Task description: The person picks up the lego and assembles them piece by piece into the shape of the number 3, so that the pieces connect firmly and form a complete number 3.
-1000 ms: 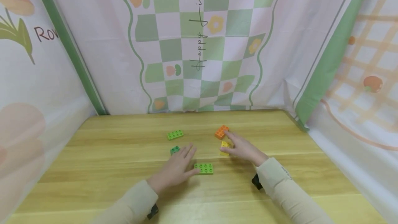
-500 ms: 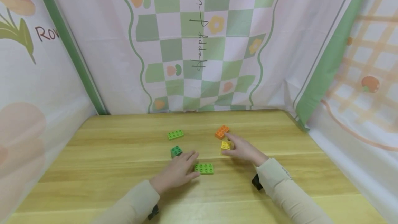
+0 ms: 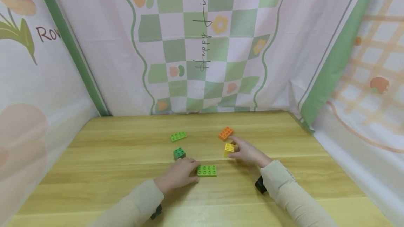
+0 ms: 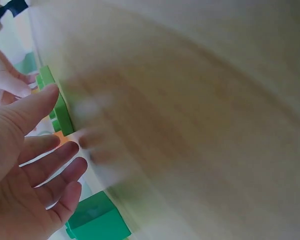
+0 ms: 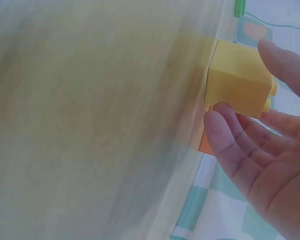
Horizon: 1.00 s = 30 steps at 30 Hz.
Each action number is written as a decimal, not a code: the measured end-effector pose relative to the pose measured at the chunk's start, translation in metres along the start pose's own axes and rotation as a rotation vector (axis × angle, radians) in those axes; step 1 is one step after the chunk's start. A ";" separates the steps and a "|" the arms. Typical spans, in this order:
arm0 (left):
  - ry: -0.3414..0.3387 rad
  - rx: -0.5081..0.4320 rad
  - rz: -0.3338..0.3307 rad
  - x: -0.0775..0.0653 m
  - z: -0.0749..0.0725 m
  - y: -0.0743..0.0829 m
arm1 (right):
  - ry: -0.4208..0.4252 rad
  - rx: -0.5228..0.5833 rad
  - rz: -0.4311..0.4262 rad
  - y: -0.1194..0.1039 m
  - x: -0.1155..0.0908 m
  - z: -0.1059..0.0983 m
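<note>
My left hand point(image 3: 178, 174) is low over the table at the left end of a flat light green brick point(image 3: 207, 171). In the left wrist view its thumb and fingers point(image 4: 49, 167) are spread, with nothing pinched between them. A dark green block point(image 3: 179, 153) stands just beyond that hand, near the little finger. My right hand point(image 3: 249, 151) reaches around a tall yellow block point(image 3: 229, 149), which stands on the table. In the right wrist view the thumb and the bent fingers point(image 5: 220, 132) lie on either side of the yellow block point(image 5: 240, 77), without a visible pinch.
An orange brick point(image 3: 226, 133) lies just beyond the yellow block, close to the right fingertips. Another flat light green brick point(image 3: 178, 136) lies farther back on the left. Patterned curtains point(image 3: 217, 62) enclose the wooden table point(image 3: 126, 132) at the back and sides.
My left hand has drawn back from over the dark green block toward the near light green brick, its fingers bending more. The right thumb has come nearer the yellow block's front side.
</note>
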<state>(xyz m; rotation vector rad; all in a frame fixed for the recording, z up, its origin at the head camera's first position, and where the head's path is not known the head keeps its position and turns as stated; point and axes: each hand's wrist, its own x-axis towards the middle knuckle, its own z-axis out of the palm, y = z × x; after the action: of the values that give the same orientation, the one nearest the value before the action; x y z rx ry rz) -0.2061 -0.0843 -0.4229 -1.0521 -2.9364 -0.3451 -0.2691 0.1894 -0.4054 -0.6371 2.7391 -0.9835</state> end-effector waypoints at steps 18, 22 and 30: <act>0.042 -0.102 0.017 0.010 0.003 -0.001 | -0.003 0.111 0.039 0.006 0.004 0.000; 0.038 -0.113 0.008 0.011 0.003 -0.001 | 0.008 0.093 0.029 0.006 0.005 0.000; 0.037 -0.088 0.005 0.012 0.005 -0.002 | 0.018 0.077 0.012 0.005 0.005 0.000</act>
<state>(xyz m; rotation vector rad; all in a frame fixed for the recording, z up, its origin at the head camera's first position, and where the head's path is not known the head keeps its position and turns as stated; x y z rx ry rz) -0.2161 -0.0771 -0.4276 -1.0507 -2.9095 -0.4931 -0.2756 0.1906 -0.4087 -0.6017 2.7022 -1.0908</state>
